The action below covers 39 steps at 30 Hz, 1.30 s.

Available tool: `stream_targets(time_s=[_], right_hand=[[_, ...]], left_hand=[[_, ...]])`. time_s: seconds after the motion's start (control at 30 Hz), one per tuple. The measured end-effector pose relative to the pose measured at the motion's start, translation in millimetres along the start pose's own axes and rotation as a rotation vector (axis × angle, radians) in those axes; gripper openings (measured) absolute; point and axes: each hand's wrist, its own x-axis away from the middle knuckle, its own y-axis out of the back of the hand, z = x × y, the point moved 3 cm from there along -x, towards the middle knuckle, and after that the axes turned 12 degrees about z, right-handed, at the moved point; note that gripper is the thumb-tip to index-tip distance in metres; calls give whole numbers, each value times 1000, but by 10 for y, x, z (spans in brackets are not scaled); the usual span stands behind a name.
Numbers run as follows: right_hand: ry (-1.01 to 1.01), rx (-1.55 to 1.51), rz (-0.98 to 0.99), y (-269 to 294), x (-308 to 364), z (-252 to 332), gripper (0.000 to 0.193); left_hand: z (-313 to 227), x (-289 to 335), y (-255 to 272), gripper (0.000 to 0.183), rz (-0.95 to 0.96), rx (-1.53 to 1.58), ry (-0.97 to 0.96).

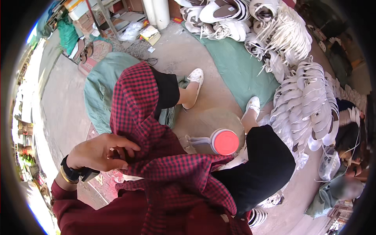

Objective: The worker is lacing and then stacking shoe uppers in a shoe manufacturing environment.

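Observation:
My left hand (102,152), with a dark watch and a gold-coloured bracelet at the wrist, hovers at the edge of a red-and-black checked cloth (135,98). Its fingers are loosely curled, thumb apart from forefinger, and I see nothing held between them. The cloth drapes over my lap and left leg. My right hand does not show. Between my legs stands a round white container with a red top (226,142). Pale strap-like pieces (199,140) lie against its left side, on a round tan surface (207,121).
White shoes (309,102) are stacked in rows at the right, with more heaped at the far right (223,13). A green sheet (235,62) covers part of the floor. Behind my left leg is a pale green cloth bundle (98,86). Another person (340,192) appears at the right edge.

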Motion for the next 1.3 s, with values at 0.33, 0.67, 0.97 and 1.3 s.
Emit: stream_targets(time_s=[0.33,0.67,0.97,1.3], right_hand=[[142,91,81,363,102,568,40],[417,489,-410,-77,148,2764,29],[541,442,-35,-938,315,3332,17],[290,151,436,-2240,-885,3423,24]], left_hand=[[-14,-73,103,27,124,-15,-148],[90,8,-120,34,93,-121,-266],[47,72,-298,40,201,-295,-377],[-500,-493,327,34,118,-577,-466]])
